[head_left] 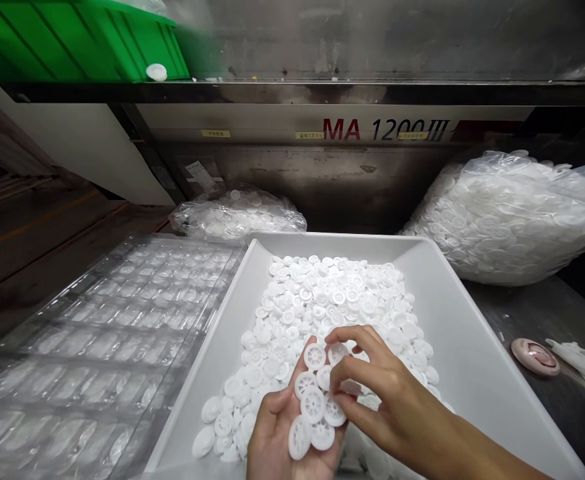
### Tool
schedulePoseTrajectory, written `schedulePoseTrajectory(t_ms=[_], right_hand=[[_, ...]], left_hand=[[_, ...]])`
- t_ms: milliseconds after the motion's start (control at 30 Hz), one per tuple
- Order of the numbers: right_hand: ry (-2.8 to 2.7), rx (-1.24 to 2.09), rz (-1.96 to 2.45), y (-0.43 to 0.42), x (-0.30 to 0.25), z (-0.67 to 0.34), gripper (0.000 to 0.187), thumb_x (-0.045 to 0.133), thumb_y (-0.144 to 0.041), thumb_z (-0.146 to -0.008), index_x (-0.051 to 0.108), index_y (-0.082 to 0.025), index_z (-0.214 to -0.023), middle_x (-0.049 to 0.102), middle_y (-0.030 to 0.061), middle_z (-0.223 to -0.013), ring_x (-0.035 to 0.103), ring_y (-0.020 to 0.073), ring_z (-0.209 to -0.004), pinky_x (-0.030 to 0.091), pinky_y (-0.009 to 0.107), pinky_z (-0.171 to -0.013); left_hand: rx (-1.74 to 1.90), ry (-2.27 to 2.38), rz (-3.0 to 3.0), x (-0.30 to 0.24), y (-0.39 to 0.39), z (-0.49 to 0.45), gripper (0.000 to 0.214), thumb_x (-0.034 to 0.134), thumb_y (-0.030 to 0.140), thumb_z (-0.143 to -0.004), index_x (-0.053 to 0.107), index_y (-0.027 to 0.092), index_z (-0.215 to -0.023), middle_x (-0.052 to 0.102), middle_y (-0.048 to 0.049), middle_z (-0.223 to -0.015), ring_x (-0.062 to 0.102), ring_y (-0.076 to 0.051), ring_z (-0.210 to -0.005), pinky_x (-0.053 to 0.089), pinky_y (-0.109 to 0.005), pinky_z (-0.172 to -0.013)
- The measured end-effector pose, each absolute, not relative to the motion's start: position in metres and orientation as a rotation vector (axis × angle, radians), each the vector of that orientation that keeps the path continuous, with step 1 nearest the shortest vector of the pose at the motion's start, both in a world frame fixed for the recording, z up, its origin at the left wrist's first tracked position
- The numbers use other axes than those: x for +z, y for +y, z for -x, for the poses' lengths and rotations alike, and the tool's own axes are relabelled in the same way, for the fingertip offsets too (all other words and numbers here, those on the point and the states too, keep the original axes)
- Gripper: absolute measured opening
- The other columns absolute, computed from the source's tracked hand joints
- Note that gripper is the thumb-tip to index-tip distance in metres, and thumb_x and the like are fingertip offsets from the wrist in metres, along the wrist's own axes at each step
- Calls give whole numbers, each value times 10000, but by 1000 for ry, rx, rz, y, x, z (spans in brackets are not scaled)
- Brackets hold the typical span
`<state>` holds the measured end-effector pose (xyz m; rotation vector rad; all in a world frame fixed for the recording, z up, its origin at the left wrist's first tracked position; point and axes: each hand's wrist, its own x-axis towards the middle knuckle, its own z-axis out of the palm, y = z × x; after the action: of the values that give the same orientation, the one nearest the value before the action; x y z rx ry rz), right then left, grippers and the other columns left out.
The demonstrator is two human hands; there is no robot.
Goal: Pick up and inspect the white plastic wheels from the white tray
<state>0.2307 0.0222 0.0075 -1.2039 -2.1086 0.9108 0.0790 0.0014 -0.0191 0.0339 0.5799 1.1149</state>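
A white tray (452, 320) holds heaped white plastic discs (322, 300).

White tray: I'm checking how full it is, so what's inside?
A heap of white plastic discs, with bare tray floor along the right side. Whatever lies under the left hand and right hand is covered.

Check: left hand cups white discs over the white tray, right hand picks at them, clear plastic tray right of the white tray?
Wrong side: the head view shows the clear plastic tray left of the white tray. Left hand cups white discs, right hand picks at them.
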Motion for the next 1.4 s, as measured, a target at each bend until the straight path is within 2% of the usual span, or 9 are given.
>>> schedulePoseTrajectory(t_ms=[200, 400, 533, 633, 767, 933, 1100, 1267, 1400], right_hand=[[-2086, 1112, 1175, 23, 7, -235, 171, 541, -109, -831, 559, -257, -913, 376, 15, -1248, 452, 155, -1115, 455, 248, -860], [-2038, 1234, 1222, 27, 14, -244, 420, 565, -144, -819, 420, -377, -1137, 317, -37, -1319, 307, 139, -1270, 310, 276, -1043], [-2099, 1244, 1313, 28, 18, -251, 354, 576, -210, -830, 413, -372, -1099, 258, -43, -1374, 263, 160, -1305, 313, 306, -1048], [-2139, 1249, 1358, 28, 20, -256, 307, 591, -274, -834, 423, -353, -1079, 223, -35, -1400, 256, 183, -1317, 297, 334, -1071], [-2168, 1264, 1342, 29, 21, -258, 244, 575, -281, -852, 444, -347, -1047, 252, -47, -1382, 274, 172, -1308, 295, 304, -1074], [-2142, 1261, 1274, 32, 21, -255, 319, 629, -266, -827, 433, -362, -1059, 348, -62, -1310, 340, 141, -1250, 321, 247, -1048], [-2147, 1248, 1308, 32, 18, -254, 265, 614, -249, -836, 452, -343, -1024, 324, -55, -1334, 338, 151, -1253, 323, 249, -1037], [-2136, 1256, 1294, 34, 17, -254, 275, 626, -214, -820, 460, -333, -1004, 347, -49, -1315, 340, 157, -1249, 329, 237, -1024], [-2077, 1319, 1290, 36, 18, -251, 303, 658, -182, -788, 473, -314, -989, 360, -38, -1303, 372, 164, -1225, 350, 242, -1014]], left_hand=[[1133, 544, -47, -18, 0, -78, 383, 411, 221, -843, 595, 234, -1179, 561, -102, -1279, 592, -233, -1082, 438, -367, -924], [1135, 498, -81, -18, 0, -77, 390, 413, 209, -836, 586, 278, -1179, 547, -86, -1295, 544, -277, -1144, 439, -373, -907], [1134, 393, -81, -20, 0, -74, 406, 372, 224, -849, 550, 297, -1206, 505, -63, -1335, 475, -274, -1217, 399, -379, -964], [1109, 259, -56, -24, -1, -71, 416, 335, 248, -866, 514, 307, -1236, 494, -22, -1346, 411, -245, -1271, 287, -404, -1063], [1079, 133, -48, -28, -2, -69, 434, 265, 266, -893, 471, 300, -1274, 443, 10, -1379, 375, -202, -1296, 210, -386, -1100], [1085, 83, -42, -23, -1, -72, 446, 245, 310, -895, 479, 271, -1273, 436, -3, -1385, 410, -185, -1275, 204, -315, -1095], [1078, 122, -11, -20, 0, -72, 466, 251, 333, -879, 468, 248, -1282, 418, -7, -1407, 360, -216, -1309, 244, -339, -1079], [1034, 85, -28, -24, 2, -69, 479, 252, 362, -875, 410, 259, -1315, 372, -8, -1438, 493, -219, -1204, 347, -325, -1010], [1030, 63, -42, -23, 4, -69, 480, 258, 352, -872, 389, 258, -1325, 433, -10, -1404, 376, -196, -1300, 345, -314, -1006]])
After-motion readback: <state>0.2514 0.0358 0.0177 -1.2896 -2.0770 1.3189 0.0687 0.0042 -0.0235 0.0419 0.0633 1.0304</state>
